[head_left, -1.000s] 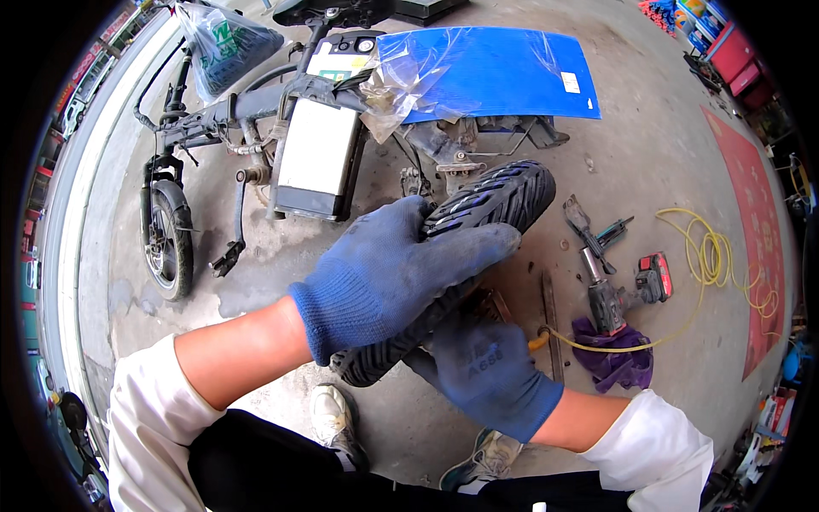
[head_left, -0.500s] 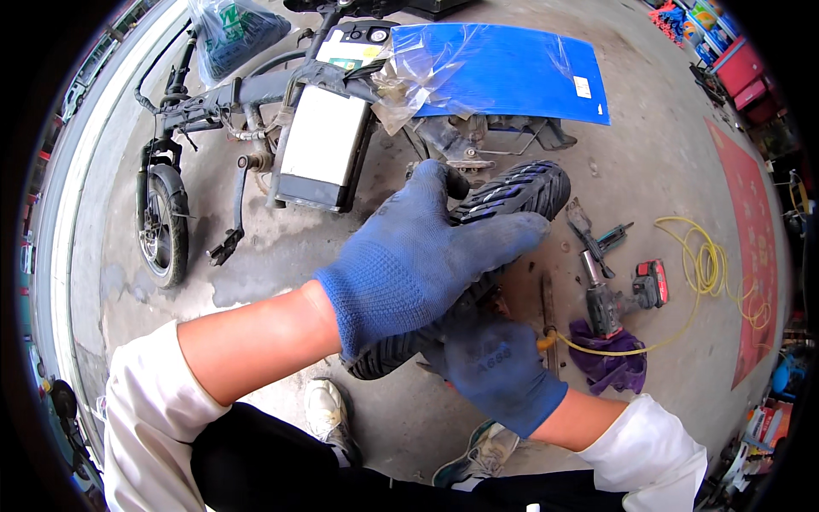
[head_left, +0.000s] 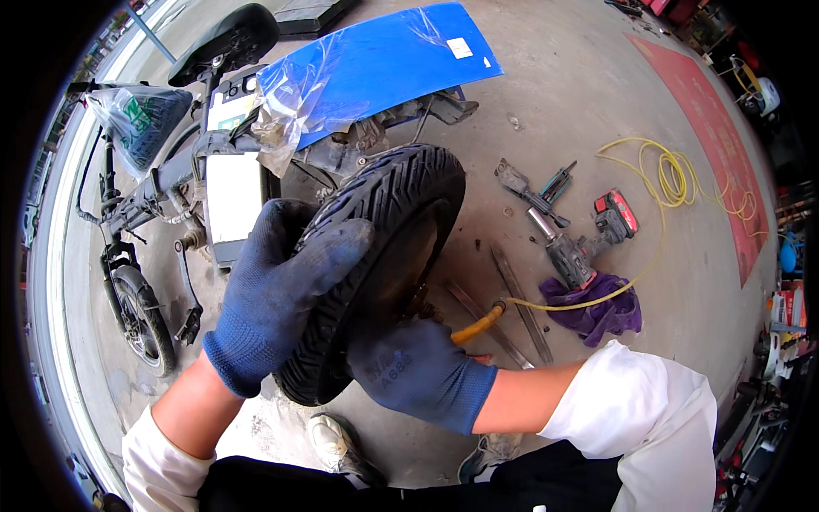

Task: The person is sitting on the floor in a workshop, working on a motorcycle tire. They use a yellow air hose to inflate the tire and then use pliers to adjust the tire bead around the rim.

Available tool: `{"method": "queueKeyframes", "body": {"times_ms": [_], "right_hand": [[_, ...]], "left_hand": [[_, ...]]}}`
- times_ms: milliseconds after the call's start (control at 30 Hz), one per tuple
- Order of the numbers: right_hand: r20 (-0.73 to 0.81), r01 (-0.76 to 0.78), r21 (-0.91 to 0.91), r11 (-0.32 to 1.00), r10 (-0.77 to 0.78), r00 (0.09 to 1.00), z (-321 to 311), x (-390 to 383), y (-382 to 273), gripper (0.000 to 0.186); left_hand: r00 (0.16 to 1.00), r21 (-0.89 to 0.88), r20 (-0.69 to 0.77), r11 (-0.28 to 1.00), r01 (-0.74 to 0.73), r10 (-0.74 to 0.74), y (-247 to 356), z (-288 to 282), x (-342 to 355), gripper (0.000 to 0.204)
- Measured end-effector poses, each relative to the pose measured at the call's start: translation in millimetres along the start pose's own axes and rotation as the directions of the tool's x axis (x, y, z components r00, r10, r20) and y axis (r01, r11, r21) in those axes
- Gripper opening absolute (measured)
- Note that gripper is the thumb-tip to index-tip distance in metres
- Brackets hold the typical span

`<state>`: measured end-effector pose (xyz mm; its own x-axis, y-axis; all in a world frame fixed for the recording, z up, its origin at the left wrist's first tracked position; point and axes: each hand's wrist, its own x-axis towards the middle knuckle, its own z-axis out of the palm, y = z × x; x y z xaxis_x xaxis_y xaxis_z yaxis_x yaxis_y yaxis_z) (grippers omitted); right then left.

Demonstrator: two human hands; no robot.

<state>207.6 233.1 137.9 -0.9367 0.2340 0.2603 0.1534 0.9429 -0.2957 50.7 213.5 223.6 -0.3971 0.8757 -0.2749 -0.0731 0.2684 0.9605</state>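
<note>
A small black-tyred wheel (head_left: 388, 192) stands tilted in front of me, its knobbly tread toward my left. My left hand (head_left: 286, 286), in a dirty blue knit glove, is closed on the tyre, thumb across the tread and the other fingers mostly hidden. My right hand (head_left: 418, 367), gloved alike, is at the wheel's near right side, its fingers curled out of sight. The orange-yellow end of an air hose (head_left: 479, 325) runs in to that hand; its tip is hidden. The inside of the wheel is dark.
An electric bike (head_left: 175, 179) lies beyond, with a blue sheet (head_left: 375, 64) over its rear. To the right are two metal bars (head_left: 520, 303), a cordless impact wrench (head_left: 572, 256), pliers-like tools (head_left: 529, 189), a purple cloth (head_left: 597, 311) and coiled yellow hose (head_left: 674, 175).
My view has swung right. The wheel has turned more upright, showing its open side; the left hand has slid lower along the tread, and the right hand has moved in against the wheel's side.
</note>
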Motion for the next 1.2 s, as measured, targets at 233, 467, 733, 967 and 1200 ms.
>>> {"method": "queueKeyframes", "body": {"times_ms": [233,467,733,967,1200], "right_hand": [[0.024,0.037,-0.042,0.998,-0.036,0.999,4.4,2.9,1.5,0.022],[0.003,0.027,-0.034,0.999,-0.027,1.0,2.4,4.5,2.4,0.024],[-0.049,-0.036,0.103,0.994,0.042,0.998,8.7,11.8,-4.4,0.015],[-0.02,-0.054,0.057,0.997,0.055,0.998,10.0,13.6,-5.3,0.018],[-0.027,-0.055,-0.013,0.998,0.055,0.998,-2.5,15.0,-5.7,0.021]], "left_hand": [[1.0,0.042,-0.003,0.999,0.002,-0.002,0.9,-3.0,0.9,0.043],[1.0,0.032,0.007,0.999,0.01,-0.01,-1.1,-6.1,3.0,0.039],[1.0,0.033,-0.005,0.999,-0.012,0.012,1.5,-8.9,-1.4,0.036],[1.0,0.071,0.0,0.997,-0.023,0.023,-3.3,-11.6,-0.9,0.037],[1.0,0.043,-0.006,0.999,-0.013,0.013,2.3,-9.9,-3.5,0.04]]}}
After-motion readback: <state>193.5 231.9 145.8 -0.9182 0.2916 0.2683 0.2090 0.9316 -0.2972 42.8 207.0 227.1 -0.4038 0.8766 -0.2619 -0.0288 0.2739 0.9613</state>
